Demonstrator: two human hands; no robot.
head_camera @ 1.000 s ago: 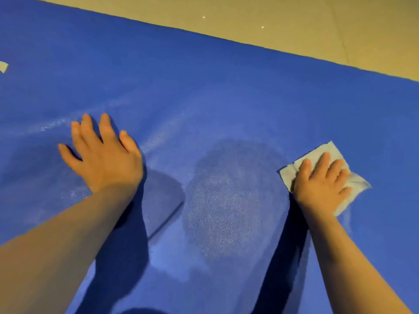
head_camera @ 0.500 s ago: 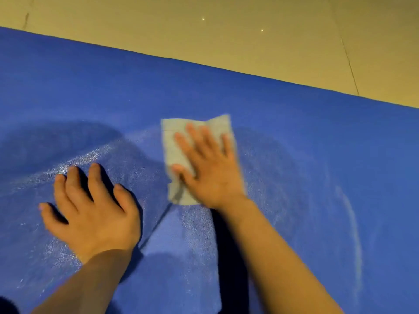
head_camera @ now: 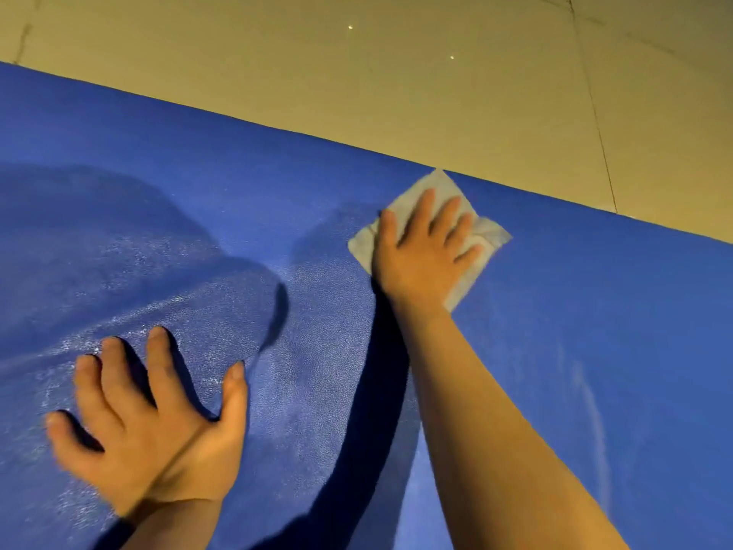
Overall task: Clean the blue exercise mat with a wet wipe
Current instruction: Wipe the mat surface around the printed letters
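Mat: the blue mat (head_camera: 575, 331) fills most of the frame, from the left edge to the right edge. Its far edge runs on a slant from the upper left down to the right.
Wipe: the pale wipe (head_camera: 486, 236) lies flat on the mat in the upper middle of the frame. Its top corner touches the far edge of the mat, or maybe goes a little over it; the blur does not let me decide.
Right hand: the right hand (head_camera: 424, 252) lies on the wipe, palm down. Its fingers are straight and a little spread, and they press the wipe to the mat. They do not curl around it.
Left hand: the left hand (head_camera: 150, 426) is at the lower left of the frame, flat on the mat, well apart from the wipe. Its fingers are spread wide and released, and they grasp nothing.
Wet area: a shiny, speckled patch is on the mat around the left hand and toward the middle of the frame.
Floor: a beige tiled floor (head_camera: 357, 73) fills the top of the frame, beyond the mat.
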